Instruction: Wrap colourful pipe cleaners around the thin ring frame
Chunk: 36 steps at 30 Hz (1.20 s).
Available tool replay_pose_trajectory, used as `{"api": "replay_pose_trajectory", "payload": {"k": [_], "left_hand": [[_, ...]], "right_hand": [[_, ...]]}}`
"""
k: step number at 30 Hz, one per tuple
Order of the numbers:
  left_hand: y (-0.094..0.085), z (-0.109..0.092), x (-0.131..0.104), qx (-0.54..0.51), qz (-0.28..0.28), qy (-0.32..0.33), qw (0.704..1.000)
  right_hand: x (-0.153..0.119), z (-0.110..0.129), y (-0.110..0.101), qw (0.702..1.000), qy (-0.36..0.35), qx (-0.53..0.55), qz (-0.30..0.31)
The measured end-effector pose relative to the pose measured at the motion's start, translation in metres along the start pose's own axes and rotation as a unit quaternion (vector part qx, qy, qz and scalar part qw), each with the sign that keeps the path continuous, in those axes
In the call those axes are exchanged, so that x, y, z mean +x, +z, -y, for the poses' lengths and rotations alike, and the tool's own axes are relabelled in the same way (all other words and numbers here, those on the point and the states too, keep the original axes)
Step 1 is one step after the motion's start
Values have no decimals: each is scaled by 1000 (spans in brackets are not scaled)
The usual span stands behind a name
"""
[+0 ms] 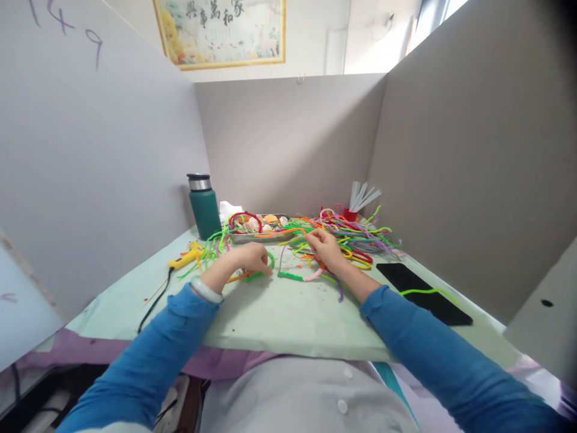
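Observation:
My left hand [255, 257] is low over the table with its fingers bent down, closed on a curved green pipe cleaner [271, 261] that partly passes behind them. An orange pipe cleaner [294, 230] runs leftward from the pinched fingertips of my right hand [325, 248]. Between the hands and just below the right one lies a bent shape with a green wrapped part [291, 276] and a pink wrapped part [313, 276]. A thin grey stem [281, 258] rises from its left end.
Behind my right hand spreads a heap of coloured pipe cleaners [360, 240]. A tray of shells [265, 236] and a green bottle [205, 210] stand at the back. At left lies a yellow glue gun [184, 258]; at right, a black slab [419, 291]. Grey partitions [288, 144] enclose the table.

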State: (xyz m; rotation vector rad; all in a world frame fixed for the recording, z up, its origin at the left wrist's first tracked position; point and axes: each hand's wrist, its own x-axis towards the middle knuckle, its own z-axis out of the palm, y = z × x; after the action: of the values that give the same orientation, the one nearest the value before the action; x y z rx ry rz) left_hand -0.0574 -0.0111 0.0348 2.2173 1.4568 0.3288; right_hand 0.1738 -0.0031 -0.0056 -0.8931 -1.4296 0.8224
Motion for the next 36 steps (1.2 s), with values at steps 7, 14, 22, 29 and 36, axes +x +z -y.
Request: {"api": "replay_pose_trajectory", "payload": {"k": [7, 14, 22, 29, 36], "left_hand": [[-1, 23, 0, 74, -101, -2, 992], [-21, 33, 0, 101, -165, -77, 978], [-17, 30, -7, 75, -106, -101, 986], [-19, 25, -5, 158, -68, -109, 979], [-27, 38, -3, 166, -92, -139, 972]], "right_hand": [[4, 18, 1, 999, 34, 1, -6], [-23, 40, 60, 979, 126, 122, 104], [15, 32, 19, 925, -127, -318, -167], [4, 30, 40, 971, -122, -203, -22], [15, 13, 58, 924, -70, -351, -130]]}}
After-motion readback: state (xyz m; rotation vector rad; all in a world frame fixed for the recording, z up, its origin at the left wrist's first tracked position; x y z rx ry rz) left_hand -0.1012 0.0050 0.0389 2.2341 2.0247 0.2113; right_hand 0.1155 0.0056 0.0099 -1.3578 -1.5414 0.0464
